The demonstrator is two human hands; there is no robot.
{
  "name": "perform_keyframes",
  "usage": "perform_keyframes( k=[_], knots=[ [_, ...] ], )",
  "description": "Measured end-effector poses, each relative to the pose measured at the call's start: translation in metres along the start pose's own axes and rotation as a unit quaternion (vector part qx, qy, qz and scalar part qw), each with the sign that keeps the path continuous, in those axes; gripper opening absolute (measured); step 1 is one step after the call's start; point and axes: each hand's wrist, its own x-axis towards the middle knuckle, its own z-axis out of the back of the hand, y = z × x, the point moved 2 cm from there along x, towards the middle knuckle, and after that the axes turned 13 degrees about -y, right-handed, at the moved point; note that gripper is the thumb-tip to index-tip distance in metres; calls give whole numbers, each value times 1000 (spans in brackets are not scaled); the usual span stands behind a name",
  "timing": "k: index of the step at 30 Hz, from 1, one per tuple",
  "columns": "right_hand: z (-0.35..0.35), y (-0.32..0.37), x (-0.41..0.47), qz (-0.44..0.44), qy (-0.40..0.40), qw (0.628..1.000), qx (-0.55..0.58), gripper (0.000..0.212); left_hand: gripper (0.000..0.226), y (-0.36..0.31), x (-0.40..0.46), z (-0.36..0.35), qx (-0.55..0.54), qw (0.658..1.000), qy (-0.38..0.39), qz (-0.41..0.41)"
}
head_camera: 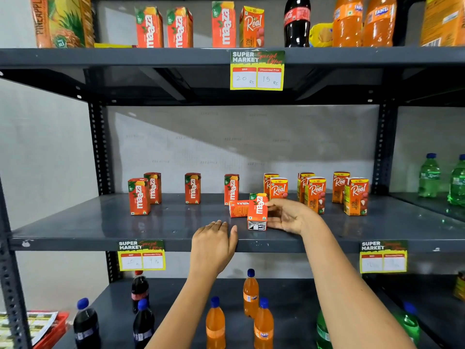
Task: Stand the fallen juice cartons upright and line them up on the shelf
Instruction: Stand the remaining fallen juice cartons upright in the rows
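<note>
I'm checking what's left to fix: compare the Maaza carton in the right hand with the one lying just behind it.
The held Maaza carton is tipped up, its bottom flap facing the camera, gripped by the right hand. The fallen Maaza carton lies flat on its side on the middle shelf, untouched and partly hidden behind the held one. Both are orange Maaza cartons of the same look.

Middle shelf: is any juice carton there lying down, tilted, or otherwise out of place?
Yes. One Maaza carton lies flat on its side near the middle of the shelf. In front of it, the right hand holds another Maaza carton tilted back, its base showing. The other cartons stand upright.
</note>
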Motion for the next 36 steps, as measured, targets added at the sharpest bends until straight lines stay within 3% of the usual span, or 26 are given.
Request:
perform_keyframes(
  k=[5,9,14,18,22,25,31,36],
  knots=[
    [-2,-7,2,105,-10,991,85,13,56,1,2,-2,-3,1000,0,-1],
    [-9,-5,-6,187,33,969,159,18,67,2,-1,-1,-12,1000,-26,-12],
    [-14,-6,-12,213,60,959,177,18,93,10,0,-2,10,997,65,-51],
    [-15,-8,-17,226,67,959,157,17,61,15,-1,-5,14,994,73,-85],
    [-15,-9,-19,233,67,959,144,15,46,13,-3,-4,13,996,56,-70],
    [-17,-10,-17,221,70,962,148,14,46,14,-2,-5,5,996,51,-75],
    [-52,-1,-10,212,85,965,131,19,61,46,5,9,-11,991,112,-68],
    [-115,6,6,223,47,973,45,34,50,63,-1,13,29,995,92,-28]
  ],
)
